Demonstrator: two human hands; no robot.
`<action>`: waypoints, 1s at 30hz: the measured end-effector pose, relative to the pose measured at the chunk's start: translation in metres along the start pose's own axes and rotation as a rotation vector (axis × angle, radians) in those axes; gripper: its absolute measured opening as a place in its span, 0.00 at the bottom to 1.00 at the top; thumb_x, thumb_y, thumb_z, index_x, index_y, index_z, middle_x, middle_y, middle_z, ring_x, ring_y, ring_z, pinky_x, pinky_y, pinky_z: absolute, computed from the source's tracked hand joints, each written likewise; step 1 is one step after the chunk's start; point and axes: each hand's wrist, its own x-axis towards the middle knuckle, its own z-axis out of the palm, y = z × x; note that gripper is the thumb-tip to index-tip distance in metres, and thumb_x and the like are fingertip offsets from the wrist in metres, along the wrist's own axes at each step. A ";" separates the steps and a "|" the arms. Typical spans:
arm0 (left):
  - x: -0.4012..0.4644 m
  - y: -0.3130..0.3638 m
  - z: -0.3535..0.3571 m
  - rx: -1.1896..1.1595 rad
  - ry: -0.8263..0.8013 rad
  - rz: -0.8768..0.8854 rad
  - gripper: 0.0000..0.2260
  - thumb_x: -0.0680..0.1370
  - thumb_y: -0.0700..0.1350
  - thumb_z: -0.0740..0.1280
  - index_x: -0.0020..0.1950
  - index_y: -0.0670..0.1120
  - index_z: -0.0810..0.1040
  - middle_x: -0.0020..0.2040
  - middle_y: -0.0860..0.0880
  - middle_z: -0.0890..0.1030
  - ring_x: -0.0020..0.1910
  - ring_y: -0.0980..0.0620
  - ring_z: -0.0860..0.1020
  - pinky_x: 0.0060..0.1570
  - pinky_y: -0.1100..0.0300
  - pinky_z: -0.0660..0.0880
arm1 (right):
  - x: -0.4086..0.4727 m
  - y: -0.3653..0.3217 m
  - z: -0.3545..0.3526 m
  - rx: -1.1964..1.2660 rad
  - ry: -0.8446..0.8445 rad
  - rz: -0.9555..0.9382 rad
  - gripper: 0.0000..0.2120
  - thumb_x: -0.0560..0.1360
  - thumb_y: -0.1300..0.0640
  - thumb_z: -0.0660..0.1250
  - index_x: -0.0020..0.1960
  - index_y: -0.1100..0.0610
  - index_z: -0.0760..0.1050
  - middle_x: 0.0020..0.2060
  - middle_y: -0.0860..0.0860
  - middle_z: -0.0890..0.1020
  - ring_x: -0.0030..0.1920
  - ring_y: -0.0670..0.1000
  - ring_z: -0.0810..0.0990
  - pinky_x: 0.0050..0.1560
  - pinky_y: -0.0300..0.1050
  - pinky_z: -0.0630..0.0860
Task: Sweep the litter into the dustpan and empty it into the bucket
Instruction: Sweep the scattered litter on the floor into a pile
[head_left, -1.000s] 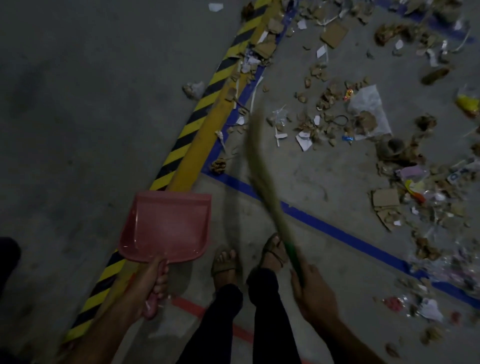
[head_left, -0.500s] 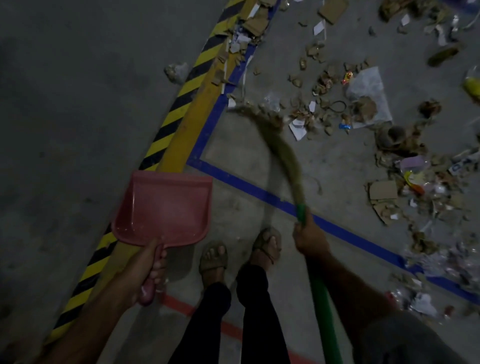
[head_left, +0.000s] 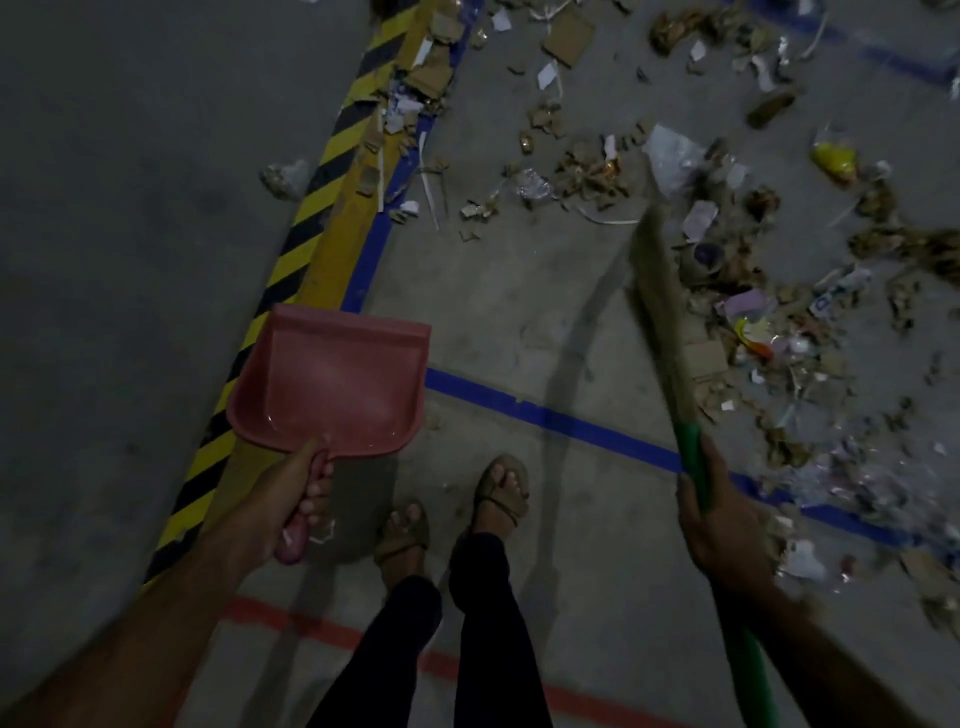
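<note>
Ahead of right grip clutching broom — litter, left grip holding dustpan

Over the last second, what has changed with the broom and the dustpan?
The broom swung rightward: its bristles went from the litter near the striped tape to the litter pile on the right. The right hand holds the green handle as before. The left hand kept its hold on the red dustpan, which stays raised and has no litter in it.
</note>
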 end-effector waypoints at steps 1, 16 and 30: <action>0.001 -0.002 -0.008 0.011 0.006 -0.003 0.17 0.80 0.56 0.62 0.38 0.46 0.69 0.24 0.52 0.63 0.19 0.55 0.59 0.22 0.65 0.60 | -0.018 0.000 0.009 0.012 -0.024 -0.028 0.29 0.83 0.52 0.60 0.81 0.47 0.54 0.52 0.54 0.78 0.38 0.46 0.73 0.42 0.49 0.72; -0.003 -0.073 -0.078 0.063 0.081 -0.118 0.16 0.81 0.54 0.59 0.38 0.45 0.68 0.25 0.51 0.60 0.17 0.55 0.57 0.20 0.67 0.59 | -0.093 0.040 0.142 -0.282 -0.536 0.170 0.29 0.83 0.48 0.53 0.81 0.44 0.47 0.46 0.56 0.80 0.44 0.57 0.82 0.45 0.51 0.79; -0.002 -0.033 -0.011 0.014 0.037 -0.049 0.17 0.79 0.57 0.62 0.39 0.46 0.70 0.25 0.51 0.63 0.18 0.55 0.59 0.23 0.66 0.60 | -0.021 0.020 0.022 -0.102 -0.127 0.041 0.26 0.82 0.52 0.61 0.78 0.51 0.58 0.42 0.53 0.77 0.36 0.49 0.76 0.36 0.51 0.75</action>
